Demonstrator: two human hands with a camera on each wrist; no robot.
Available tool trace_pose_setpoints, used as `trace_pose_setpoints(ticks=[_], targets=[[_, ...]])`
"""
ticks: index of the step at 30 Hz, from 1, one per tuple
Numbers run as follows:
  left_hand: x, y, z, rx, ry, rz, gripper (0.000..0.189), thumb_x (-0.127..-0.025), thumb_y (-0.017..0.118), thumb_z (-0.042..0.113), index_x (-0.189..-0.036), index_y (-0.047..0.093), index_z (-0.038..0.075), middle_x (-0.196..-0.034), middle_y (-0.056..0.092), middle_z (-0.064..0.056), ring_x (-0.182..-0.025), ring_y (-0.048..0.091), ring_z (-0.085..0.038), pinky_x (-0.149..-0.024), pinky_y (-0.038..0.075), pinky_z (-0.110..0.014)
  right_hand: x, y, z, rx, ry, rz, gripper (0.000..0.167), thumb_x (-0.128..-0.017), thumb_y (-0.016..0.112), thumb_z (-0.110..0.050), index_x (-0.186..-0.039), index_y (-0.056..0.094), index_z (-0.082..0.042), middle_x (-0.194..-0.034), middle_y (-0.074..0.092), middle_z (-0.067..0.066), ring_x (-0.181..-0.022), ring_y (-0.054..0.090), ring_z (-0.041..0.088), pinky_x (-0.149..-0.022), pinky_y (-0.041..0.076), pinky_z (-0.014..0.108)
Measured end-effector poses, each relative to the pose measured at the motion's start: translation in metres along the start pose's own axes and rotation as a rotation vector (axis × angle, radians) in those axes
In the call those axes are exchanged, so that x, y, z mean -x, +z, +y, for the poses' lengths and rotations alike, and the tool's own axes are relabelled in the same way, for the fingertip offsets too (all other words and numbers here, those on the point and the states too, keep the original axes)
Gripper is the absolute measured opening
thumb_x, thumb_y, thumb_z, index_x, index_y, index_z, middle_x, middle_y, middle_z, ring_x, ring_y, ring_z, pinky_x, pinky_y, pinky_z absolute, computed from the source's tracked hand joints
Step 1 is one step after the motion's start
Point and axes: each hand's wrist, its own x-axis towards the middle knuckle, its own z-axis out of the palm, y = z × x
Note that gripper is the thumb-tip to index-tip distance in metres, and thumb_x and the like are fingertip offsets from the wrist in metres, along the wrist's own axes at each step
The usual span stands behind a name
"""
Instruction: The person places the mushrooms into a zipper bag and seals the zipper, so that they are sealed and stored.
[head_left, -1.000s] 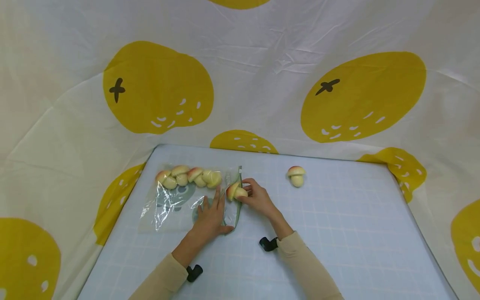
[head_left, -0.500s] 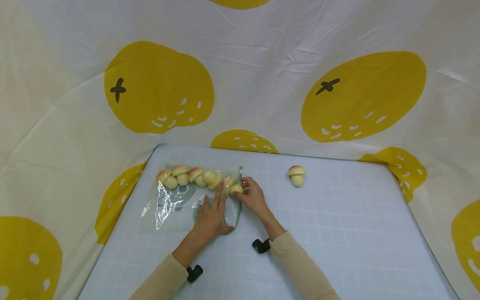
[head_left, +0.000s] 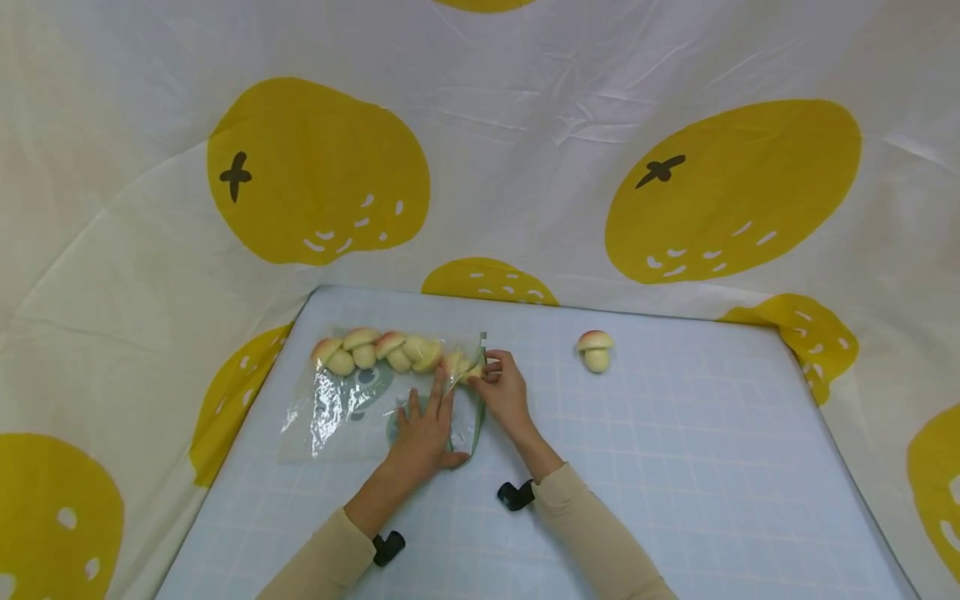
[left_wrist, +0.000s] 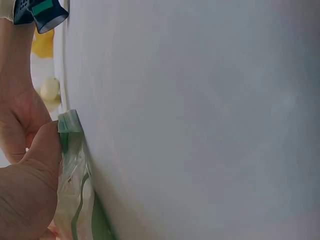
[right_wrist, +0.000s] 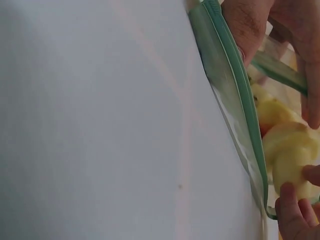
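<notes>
A clear zip bag (head_left: 300,437) with a green-edged mouth lies flat at the left of the table in the head view. Several toy mushrooms (head_left: 362,348), cream with reddish caps, sit in a row along its far side. My left hand (head_left: 423,429) rests on the bag with straight, spread fingers, its thumb at the near corner of the mouth. With fingertips and thumb, my right hand (head_left: 506,392) pinches the stem of another toy mushroom (right_wrist: 290,165), cap inward, inside the mouth. The green zip strip (right_wrist: 245,100) bows open in the right wrist view.
One more toy mushroom (head_left: 596,352) stands to the right of the bag. A pale checked cloth (head_left: 675,467) covers the table. Behind it hangs a white curtain (head_left: 517,183) with big yellow fruit prints.
My right hand has moved left, bringing its toy mushroom from the bag's edge in under the clear film. The left hand has stayed on the bag.
</notes>
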Motion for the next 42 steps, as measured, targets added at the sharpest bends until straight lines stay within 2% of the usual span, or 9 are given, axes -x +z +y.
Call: trace_pose_setpoints(ticks=[3, 7, 10, 13, 17, 24, 28, 34, 42], targets=[[0.000, 0.000, 0.000, -0.012, -0.002, -0.001, 0.117, -0.066, 0.089, 0.056, -0.151, 0.034, -0.003, -0.165, 0.002, -0.022, -0.130, 0.029, -0.067, -0.091, 0.037, -0.076, 0.002, 0.000, 0.000, -0.088, 0.012, -0.028, 0.045, -0.085, 0.076, -0.003, -0.126, 0.057, -0.003, -0.108, 0.069, 0.015, -0.097, 0.069, 0.031, -0.078, 0.057, 0.036], [-0.001, -0.001, -0.001, -0.033, -0.010, 0.006, 0.117, -0.065, 0.089, 0.057, -0.150, 0.037, -0.003, -0.164, 0.003, -0.024, -0.130, 0.029, -0.066, -0.091, 0.037, -0.075, 0.003, -0.001, 0.001, -0.222, 0.006, -0.139, 0.047, -0.092, 0.069, 0.002, -0.134, 0.049, 0.003, -0.120, 0.065, 0.025, -0.109, 0.065, 0.038, -0.086, 0.055, 0.035], [-0.002, -0.001, -0.001, -0.058, 0.003, 0.029, 0.117, -0.063, 0.090, 0.058, -0.149, 0.039, -0.002, -0.164, 0.003, -0.024, -0.131, 0.030, -0.065, -0.091, 0.038, -0.074, 0.005, -0.001, 0.002, -0.330, 0.038, -0.236, 0.054, -0.095, 0.062, 0.004, -0.144, 0.037, 0.005, -0.127, 0.060, 0.031, -0.116, 0.060, 0.043, -0.093, 0.052, 0.039], [-0.001, -0.001, -0.002, -0.082, 0.025, 0.065, 0.120, -0.060, 0.091, 0.059, -0.150, 0.039, -0.001, -0.164, 0.004, -0.024, -0.131, 0.031, -0.064, -0.090, 0.040, -0.073, 0.007, 0.002, 0.003, -0.408, 0.089, -0.291, 0.060, -0.097, 0.058, 0.006, -0.149, 0.028, 0.005, -0.130, 0.057, 0.034, -0.117, 0.059, 0.045, -0.097, 0.049, 0.045], [0.000, -0.002, -0.002, -0.111, 0.042, 0.100, 0.121, -0.058, 0.091, 0.060, -0.149, 0.039, 0.000, -0.164, 0.005, -0.024, -0.131, 0.029, -0.066, -0.090, 0.041, -0.073, 0.008, 0.008, 0.004, -0.494, 0.141, -0.320, 0.059, -0.097, 0.053, 0.010, -0.150, 0.028, 0.003, -0.130, 0.057, 0.033, -0.114, 0.063, 0.040, -0.098, 0.048, 0.048], [0.002, -0.005, -0.001, -0.155, 0.034, 0.146, 0.125, -0.054, 0.091, 0.063, -0.148, 0.041, -0.002, -0.164, 0.011, -0.024, -0.133, 0.020, -0.068, -0.086, 0.042, -0.074, 0.015, 0.017, 0.001, -0.614, 0.198, -0.358, 0.058, -0.094, 0.040, 0.019, -0.148, 0.031, 0.002, -0.130, 0.057, 0.032, -0.110, 0.065, 0.028, -0.095, 0.051, 0.039], [0.002, -0.006, -0.001, -0.154, 0.030, 0.172, 0.124, -0.052, 0.092, 0.062, -0.147, 0.043, -0.002, -0.163, 0.014, -0.023, -0.134, 0.017, -0.067, -0.084, 0.042, -0.075, 0.018, 0.018, -0.001, -0.679, 0.262, -0.373, 0.059, -0.093, 0.039, 0.019, -0.148, 0.031, -0.001, -0.133, 0.055, 0.030, -0.111, 0.065, 0.028, -0.096, 0.050, 0.039], [0.002, -0.010, -0.001, -0.189, 0.026, 0.152, 0.123, -0.054, 0.090, 0.065, -0.147, 0.044, 0.000, -0.164, 0.011, -0.021, -0.137, 0.016, -0.064, -0.087, 0.040, -0.076, 0.017, 0.017, -0.002, -0.724, 0.308, -0.385, 0.057, -0.092, 0.036, 0.020, -0.146, 0.031, -0.001, -0.132, 0.054, 0.031, -0.115, 0.063, 0.033, -0.097, 0.049, 0.043], [0.003, -0.019, 0.000, -0.217, 0.034, 0.169, 0.121, -0.052, 0.089, 0.068, -0.147, 0.048, 0.005, -0.164, 0.016, -0.021, -0.137, 0.020, -0.063, -0.096, 0.028, -0.079, 0.013, 0.022, -0.006, -0.770, 0.387, -0.485, 0.052, -0.093, 0.040, 0.017, -0.143, 0.038, -0.001, -0.125, 0.062, 0.020, -0.104, 0.063, 0.020, -0.089, 0.051, 0.034]])
